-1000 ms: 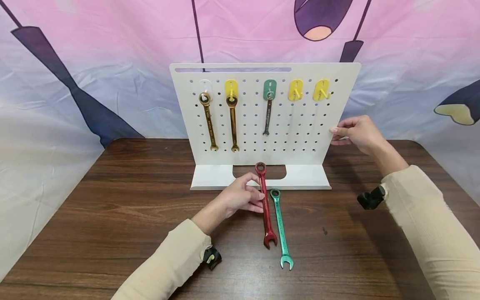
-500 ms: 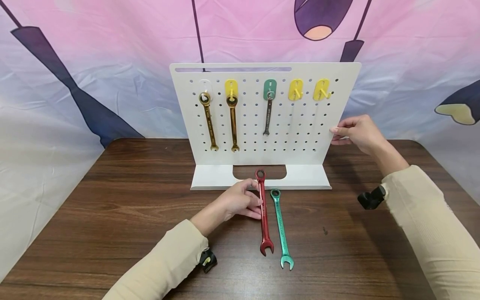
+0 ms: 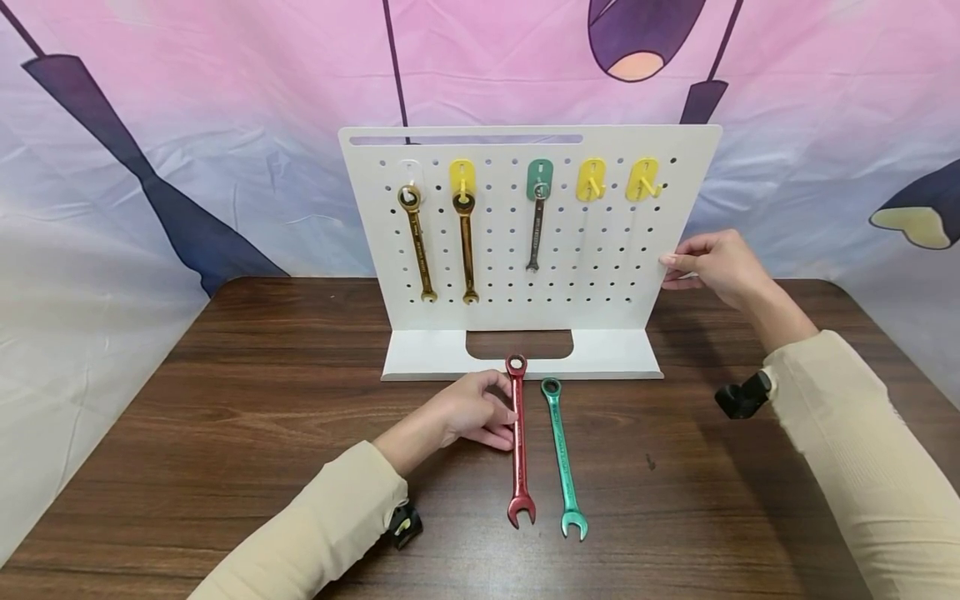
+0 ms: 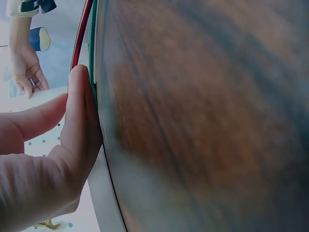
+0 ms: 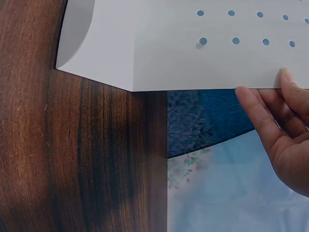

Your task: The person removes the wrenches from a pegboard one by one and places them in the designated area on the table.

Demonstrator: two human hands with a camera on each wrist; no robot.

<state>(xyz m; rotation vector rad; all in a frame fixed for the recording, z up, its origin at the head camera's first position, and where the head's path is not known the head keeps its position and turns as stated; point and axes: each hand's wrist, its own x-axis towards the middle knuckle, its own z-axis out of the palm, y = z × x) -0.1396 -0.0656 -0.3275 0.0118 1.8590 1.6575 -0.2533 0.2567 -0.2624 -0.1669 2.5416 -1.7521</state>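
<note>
My left hand pinches a red combination wrench by its shank, ring end toward the pegboard, open end toward me. In the left wrist view, the thumb and fingers meet at the red wrench, low over the table. Just right of it, a green combination wrench lies on the wood. My right hand grips the right edge of the white pegboard; the right wrist view has thumb and fingers at that board edge.
Two gold wrenches and a small silver wrench hang from hooks on the board. Two yellow hooks at its right carry nothing. Beneath is a dark wooden table; a patterned cloth hangs behind.
My left hand has brought the red wrench down toward me and slightly left, away from the board and wider apart from the green wrench. The right hand has stayed on the board's edge.
</note>
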